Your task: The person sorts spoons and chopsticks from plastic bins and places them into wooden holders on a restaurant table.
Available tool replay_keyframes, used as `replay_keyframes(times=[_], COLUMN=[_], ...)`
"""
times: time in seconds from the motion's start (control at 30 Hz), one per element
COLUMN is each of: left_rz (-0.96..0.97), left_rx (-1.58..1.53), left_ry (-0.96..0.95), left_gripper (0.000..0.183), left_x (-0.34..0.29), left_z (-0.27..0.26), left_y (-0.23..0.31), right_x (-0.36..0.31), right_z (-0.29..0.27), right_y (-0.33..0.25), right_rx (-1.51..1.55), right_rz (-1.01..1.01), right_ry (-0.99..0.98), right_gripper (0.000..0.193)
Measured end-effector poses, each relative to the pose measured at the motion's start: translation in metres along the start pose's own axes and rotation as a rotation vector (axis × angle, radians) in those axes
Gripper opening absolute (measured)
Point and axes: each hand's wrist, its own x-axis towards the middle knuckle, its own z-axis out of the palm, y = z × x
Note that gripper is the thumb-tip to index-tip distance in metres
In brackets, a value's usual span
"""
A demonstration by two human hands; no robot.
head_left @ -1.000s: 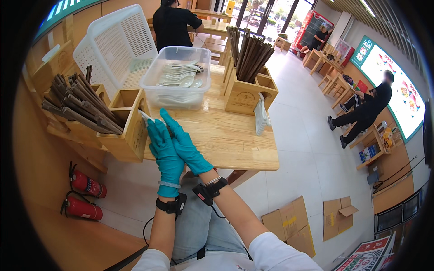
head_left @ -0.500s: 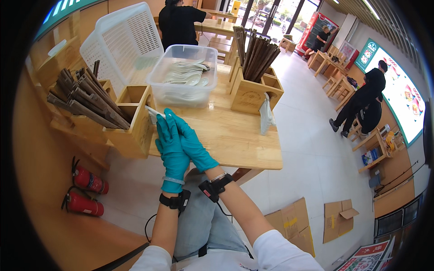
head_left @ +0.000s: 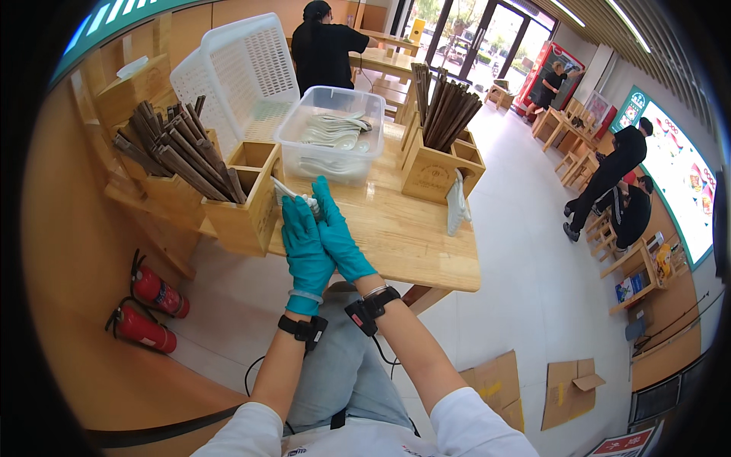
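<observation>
Head view shows the left hand (head_left: 304, 247) and the right hand (head_left: 339, 238), both in teal gloves, pressed together over the near edge of the wooden worktop (head_left: 411, 244), jointly gripping a small white spoon (head_left: 288, 191) whose end pokes out up and to the left, just beside an empty wooden box (head_left: 247, 199). Left of that box, a wooden holder carries dark chopsticks (head_left: 171, 148), while behind the hands stand a clear plastic tub of white spoons (head_left: 331, 137), a white lattice basket (head_left: 240, 68) and a second chopstick holder (head_left: 442, 156).
</observation>
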Motion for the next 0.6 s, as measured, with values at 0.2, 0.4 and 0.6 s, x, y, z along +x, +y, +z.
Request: replay_keyframes(times=[0.2,0.4,0.6], left_rz=[0.03,-0.013,0.012], left_rx=[0.04,-0.069,-0.169], left_ry=[0.001,-0.02,-0.103], left_gripper=[0.09,0.102,0.105], left_x=[-0.003,-0.002,0.006], left_z=[0.004,-0.011,-0.022], left_y=[-0.006,-0.02,-0.034], right_x=[0.009,-0.002,-0.007], right_z=[-0.007,-0.011,-0.014], right_y=[0.013,0.002,-0.004], right_rx=[0.152,0.249,0.17], right_rz=[0.129,0.209,0.069], right_ry=[0.009,0.012,-0.007], right_gripper=[0.071,0.08,0.077])
